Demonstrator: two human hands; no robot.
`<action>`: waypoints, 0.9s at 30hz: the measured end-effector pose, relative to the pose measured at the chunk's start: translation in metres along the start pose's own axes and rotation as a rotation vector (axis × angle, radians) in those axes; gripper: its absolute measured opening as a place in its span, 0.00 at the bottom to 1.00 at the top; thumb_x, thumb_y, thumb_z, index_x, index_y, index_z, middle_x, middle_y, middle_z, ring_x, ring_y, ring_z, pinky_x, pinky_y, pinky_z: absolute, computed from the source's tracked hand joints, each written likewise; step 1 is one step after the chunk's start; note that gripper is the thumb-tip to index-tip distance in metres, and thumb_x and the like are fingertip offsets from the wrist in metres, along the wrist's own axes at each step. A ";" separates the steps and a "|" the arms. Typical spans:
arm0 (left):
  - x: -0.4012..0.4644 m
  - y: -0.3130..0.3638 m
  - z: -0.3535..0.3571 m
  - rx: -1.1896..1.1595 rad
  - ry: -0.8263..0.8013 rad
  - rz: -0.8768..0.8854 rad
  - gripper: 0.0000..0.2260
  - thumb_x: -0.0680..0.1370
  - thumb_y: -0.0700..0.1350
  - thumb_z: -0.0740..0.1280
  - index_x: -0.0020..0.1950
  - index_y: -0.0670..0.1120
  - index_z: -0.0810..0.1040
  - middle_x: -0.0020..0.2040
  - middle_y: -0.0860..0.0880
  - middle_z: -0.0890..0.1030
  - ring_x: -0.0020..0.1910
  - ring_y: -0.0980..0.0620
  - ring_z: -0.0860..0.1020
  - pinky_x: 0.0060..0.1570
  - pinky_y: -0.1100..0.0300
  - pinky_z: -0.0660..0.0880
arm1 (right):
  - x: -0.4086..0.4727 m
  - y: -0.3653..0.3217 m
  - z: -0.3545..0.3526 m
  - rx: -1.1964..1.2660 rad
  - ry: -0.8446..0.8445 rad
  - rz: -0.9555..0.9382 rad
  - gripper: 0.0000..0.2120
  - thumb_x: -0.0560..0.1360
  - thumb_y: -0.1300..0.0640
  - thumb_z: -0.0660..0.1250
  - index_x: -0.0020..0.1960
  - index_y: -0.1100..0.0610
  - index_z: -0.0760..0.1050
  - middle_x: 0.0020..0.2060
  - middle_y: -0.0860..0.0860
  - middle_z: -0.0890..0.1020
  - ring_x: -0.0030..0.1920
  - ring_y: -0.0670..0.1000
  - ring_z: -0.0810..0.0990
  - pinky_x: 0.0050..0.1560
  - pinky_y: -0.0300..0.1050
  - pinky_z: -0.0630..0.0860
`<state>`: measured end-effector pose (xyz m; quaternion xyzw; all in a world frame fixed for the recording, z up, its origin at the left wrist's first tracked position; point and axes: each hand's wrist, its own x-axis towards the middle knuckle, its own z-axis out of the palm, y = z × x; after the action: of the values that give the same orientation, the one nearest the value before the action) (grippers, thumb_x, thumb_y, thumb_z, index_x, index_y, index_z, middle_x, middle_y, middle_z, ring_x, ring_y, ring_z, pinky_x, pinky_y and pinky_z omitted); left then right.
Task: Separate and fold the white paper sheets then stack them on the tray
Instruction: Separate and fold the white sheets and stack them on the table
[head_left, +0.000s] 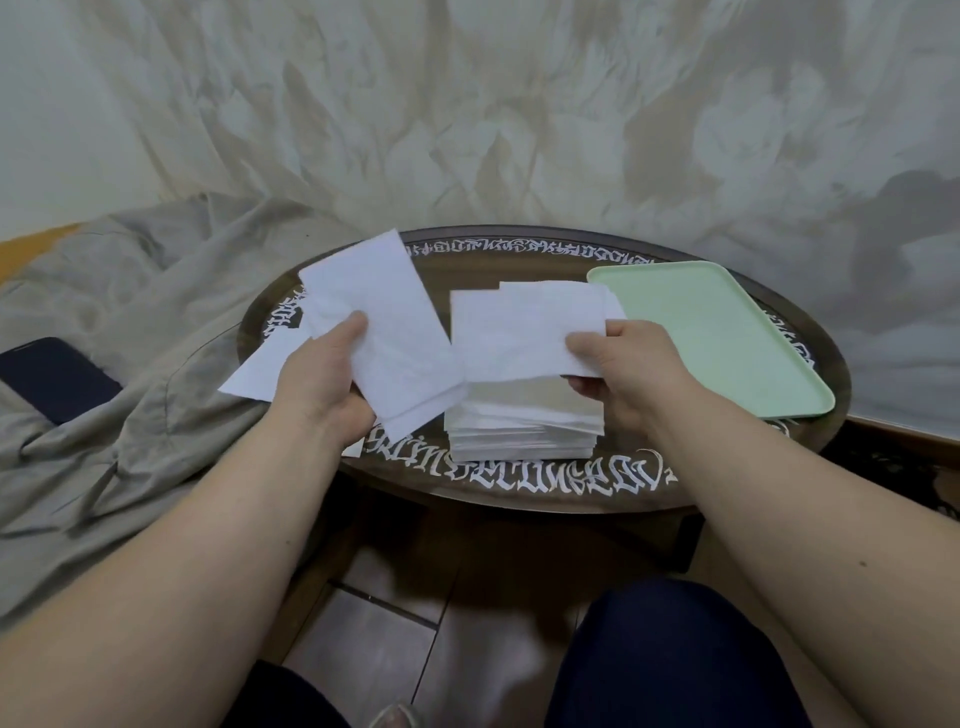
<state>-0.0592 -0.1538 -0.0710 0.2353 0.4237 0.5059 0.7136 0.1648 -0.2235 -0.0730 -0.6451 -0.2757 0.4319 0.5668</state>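
Observation:
My left hand (324, 371) grips a long white paper sheet (382, 322), thumb on top, held tilted above the left of the round table. My right hand (621, 364) pinches another white sheet (519, 332) by its right edge, above a stack of white sheets (522, 423) that rests on the table. The two held sheets touch or overlap in the middle. One more white sheet (260, 371) lies under my left hand, hanging over the table's left rim. A pale green tray (717, 332) sits at the right of the table and holds nothing.
The dark round table (519, 493) has white lettering around its rim. Grey cloth (130, 364) is bunched to the left, with a dark phone (54, 376) lying on it. A wrinkled pale sheet hangs behind the table. My knees and a tiled floor are below.

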 end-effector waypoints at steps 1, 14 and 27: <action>0.002 -0.001 -0.001 0.019 0.037 0.009 0.09 0.81 0.40 0.64 0.61 0.45 0.78 0.52 0.46 0.85 0.42 0.48 0.86 0.37 0.49 0.83 | 0.000 0.003 -0.003 -0.011 0.014 0.038 0.06 0.75 0.69 0.66 0.41 0.62 0.76 0.40 0.57 0.81 0.34 0.53 0.79 0.27 0.39 0.76; -0.022 -0.003 0.017 0.342 -0.294 0.028 0.11 0.80 0.35 0.62 0.61 0.42 0.77 0.47 0.46 0.86 0.42 0.49 0.85 0.38 0.54 0.82 | -0.009 -0.008 0.001 -0.584 0.079 -0.290 0.23 0.78 0.40 0.60 0.45 0.60 0.80 0.40 0.54 0.83 0.40 0.55 0.78 0.42 0.47 0.72; -0.029 -0.012 0.024 0.630 -0.270 0.006 0.13 0.77 0.36 0.69 0.61 0.42 0.77 0.55 0.45 0.84 0.49 0.46 0.84 0.47 0.50 0.81 | -0.016 -0.017 0.029 0.221 -0.287 -0.043 0.07 0.75 0.67 0.66 0.46 0.57 0.78 0.37 0.50 0.84 0.34 0.48 0.82 0.36 0.42 0.78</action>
<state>-0.0366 -0.1825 -0.0574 0.5102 0.4600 0.3165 0.6542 0.1347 -0.2190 -0.0520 -0.5046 -0.3186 0.5349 0.5981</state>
